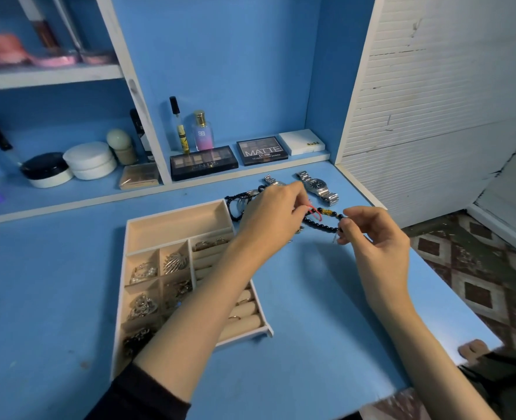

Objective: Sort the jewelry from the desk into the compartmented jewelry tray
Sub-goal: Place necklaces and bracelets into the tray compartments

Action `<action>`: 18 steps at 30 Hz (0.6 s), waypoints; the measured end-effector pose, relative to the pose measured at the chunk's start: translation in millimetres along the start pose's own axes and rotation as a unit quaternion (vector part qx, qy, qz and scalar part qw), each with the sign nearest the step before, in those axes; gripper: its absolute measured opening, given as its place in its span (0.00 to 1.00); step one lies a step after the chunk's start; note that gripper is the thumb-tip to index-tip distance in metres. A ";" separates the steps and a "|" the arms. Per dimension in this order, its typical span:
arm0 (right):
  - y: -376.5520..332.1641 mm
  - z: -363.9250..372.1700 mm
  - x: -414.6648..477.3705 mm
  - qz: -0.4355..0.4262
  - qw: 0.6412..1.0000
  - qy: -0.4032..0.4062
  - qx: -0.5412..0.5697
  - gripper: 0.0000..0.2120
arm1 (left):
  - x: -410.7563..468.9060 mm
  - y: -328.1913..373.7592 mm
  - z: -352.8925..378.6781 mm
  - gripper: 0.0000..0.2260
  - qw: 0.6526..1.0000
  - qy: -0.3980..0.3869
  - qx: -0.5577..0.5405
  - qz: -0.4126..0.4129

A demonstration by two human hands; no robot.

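Holding black bead bracelet [323, 228] in the air, just right of jewelry tray [176, 211], over worktop [311, 298]. Pinched at red cord [315, 212] by left hand [273, 215], at the beads by right hand [375, 234]. Could slip from a light pinch, drop near worktop edge; could snap if pulled taut; might snag dark bracelets [234, 204] behind.

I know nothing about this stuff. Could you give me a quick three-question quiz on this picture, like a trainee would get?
1. True or false: the dark-dialled silver watch lies on the desk, outside the tray.
2. What do the left hand and right hand hold between them? A) a comb B) the black bead bracelet C) a spoon
3. Fill in: the bracelet's small cord loop is ____.
Key: 1 true; 2 B; 3 red.
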State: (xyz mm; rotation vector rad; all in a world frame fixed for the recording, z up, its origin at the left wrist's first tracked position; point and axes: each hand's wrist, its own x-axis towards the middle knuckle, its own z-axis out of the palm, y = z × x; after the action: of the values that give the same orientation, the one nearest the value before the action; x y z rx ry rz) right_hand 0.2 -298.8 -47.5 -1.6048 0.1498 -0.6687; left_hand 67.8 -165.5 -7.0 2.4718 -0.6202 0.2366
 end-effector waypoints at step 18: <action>-66.7 79.2 -56.2 0.021 0.932 -0.346 0.107 0.05 | -122.1 -54.9 -105.2 0.07 0.976 0.153 -0.112 -0.111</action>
State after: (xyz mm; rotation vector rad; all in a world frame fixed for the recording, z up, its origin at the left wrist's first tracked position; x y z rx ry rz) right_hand -25.4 -192.7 -3.1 -1.5298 -0.3963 -0.0526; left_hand -16.1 -19.2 16.1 2.2031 -0.2243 0.4250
